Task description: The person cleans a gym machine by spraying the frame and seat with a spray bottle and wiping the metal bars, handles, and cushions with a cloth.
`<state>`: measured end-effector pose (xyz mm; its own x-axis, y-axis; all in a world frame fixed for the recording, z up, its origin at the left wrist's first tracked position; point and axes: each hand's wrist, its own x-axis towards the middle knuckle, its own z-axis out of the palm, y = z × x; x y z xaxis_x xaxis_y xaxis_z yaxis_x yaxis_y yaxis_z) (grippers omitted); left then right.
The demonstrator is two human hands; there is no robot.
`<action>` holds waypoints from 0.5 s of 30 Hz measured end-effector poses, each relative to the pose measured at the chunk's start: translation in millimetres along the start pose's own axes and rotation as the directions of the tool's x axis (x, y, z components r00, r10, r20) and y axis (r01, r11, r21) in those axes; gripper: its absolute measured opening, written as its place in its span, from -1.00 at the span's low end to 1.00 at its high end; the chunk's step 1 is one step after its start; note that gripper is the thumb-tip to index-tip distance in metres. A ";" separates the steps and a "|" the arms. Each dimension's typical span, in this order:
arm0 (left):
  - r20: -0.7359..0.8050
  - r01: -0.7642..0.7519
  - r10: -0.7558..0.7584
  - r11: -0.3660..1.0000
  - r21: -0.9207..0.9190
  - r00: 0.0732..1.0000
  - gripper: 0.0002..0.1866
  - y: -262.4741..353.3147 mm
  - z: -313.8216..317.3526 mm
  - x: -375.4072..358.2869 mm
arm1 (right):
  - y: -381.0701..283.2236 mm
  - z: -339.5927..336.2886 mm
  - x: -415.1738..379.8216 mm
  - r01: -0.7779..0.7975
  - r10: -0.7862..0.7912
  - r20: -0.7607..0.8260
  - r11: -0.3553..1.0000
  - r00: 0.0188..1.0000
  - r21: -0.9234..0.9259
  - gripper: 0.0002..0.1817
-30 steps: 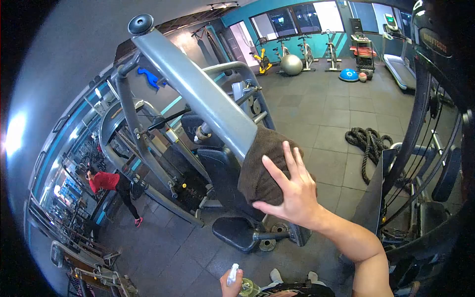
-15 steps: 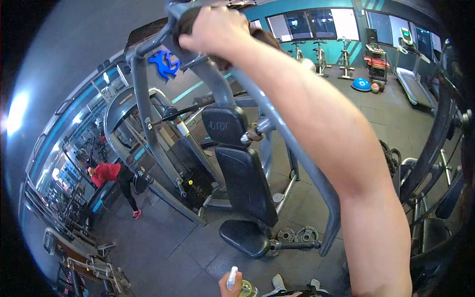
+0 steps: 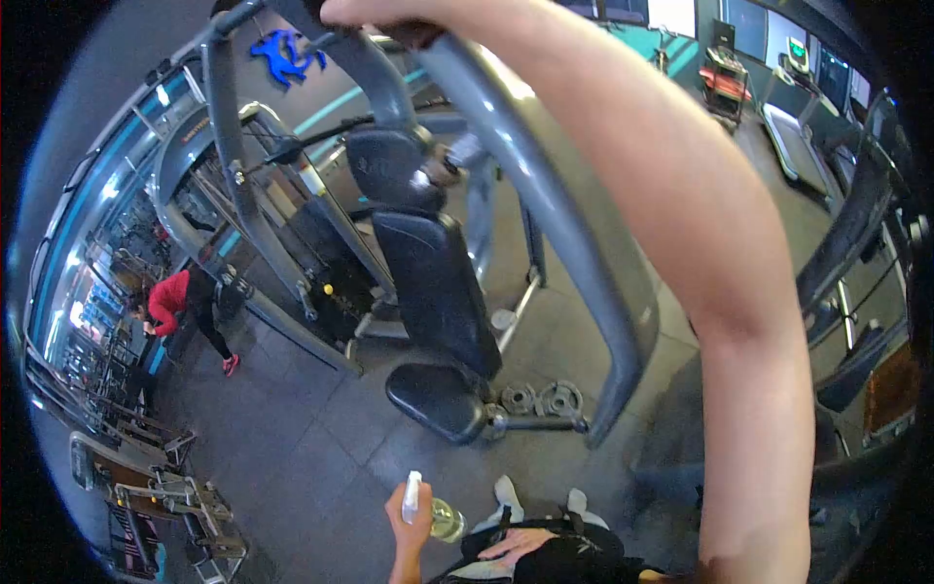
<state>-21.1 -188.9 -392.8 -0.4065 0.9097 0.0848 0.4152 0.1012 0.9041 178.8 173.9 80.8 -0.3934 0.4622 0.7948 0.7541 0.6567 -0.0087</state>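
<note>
My left hand (image 3: 409,516), low in view, is closed around a spray bottle (image 3: 449,521) with a white trigger head and pale yellow-green liquid. My right arm stretches up across the view to the top of a grey exercise machine frame (image 3: 545,204). There my right hand (image 3: 375,12) is partly cut off by the top edge, pressed over what looks like a dark brown cloth (image 3: 420,35); its fingers are largely hidden. Below the arm are the machine's black backrest (image 3: 433,282) and black seat (image 3: 433,397).
A person in a red top (image 3: 170,297) bends forward at the left, beside other machines. Weight plates (image 3: 558,399) lie by the seat. A treadmill (image 3: 798,146) and a rack (image 3: 725,83) stand back right; more equipment (image 3: 856,243) is close on my right.
The view has tilted down, so the machine sits higher and further left. My right hand has slipped towards the top edge; my left hand and the spray bottle show more fully.
</note>
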 end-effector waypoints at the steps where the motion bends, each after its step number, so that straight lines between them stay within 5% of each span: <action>1: 0.009 0.027 -0.027 1.000 0.000 1.000 -0.82 4.1 4.3 -6.1 | -2.9 0.1 -17.0 0.162 -0.162 0.147 0.987 0.976 0.010 -0.41; 2: 0.014 0.043 -0.043 0.999 0.001 0.999 -0.82 7.4 9.1 -7.6 | 1.5 4.9 -54.7 0.028 -0.031 -0.154 0.999 0.988 -0.017 -0.37; 3: 0.015 0.060 -0.060 0.998 0.001 0.998 -0.82 10.1 14.7 -8.6 | -4.6 0.2 -94.6 -0.031 0.031 -0.284 1.000 0.958 0.006 -0.32; 4: -0.003 -0.088 0.088 0.996 -0.019 0.996 -0.76 13.9 23.9 -7.7 | -10.9 -5.0 -134.7 -0.082 0.092 -0.408 0.996 0.908 0.043 -0.27; 7: 0.074 -0.131 0.124 0.986 0.099 0.990 -0.76 52.4 35.5 -11.8 | -9.6 -1.4 -206.4 -0.088 0.132 -0.301 0.984 0.944 0.155 -0.03; 15: 0.143 -0.167 0.145 0.974 0.151 0.979 -0.71 81.7 40.8 -21.7 | -27.2 -6.2 -348.2 -0.261 0.276 -0.187 0.960 0.943 0.104 -0.04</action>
<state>54.9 -184.0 -337.9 -0.2213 0.9629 0.1545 0.5954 0.0080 0.8034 298.6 -8.6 -192.0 -0.0643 0.5060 0.8601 0.7717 0.5717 -0.2786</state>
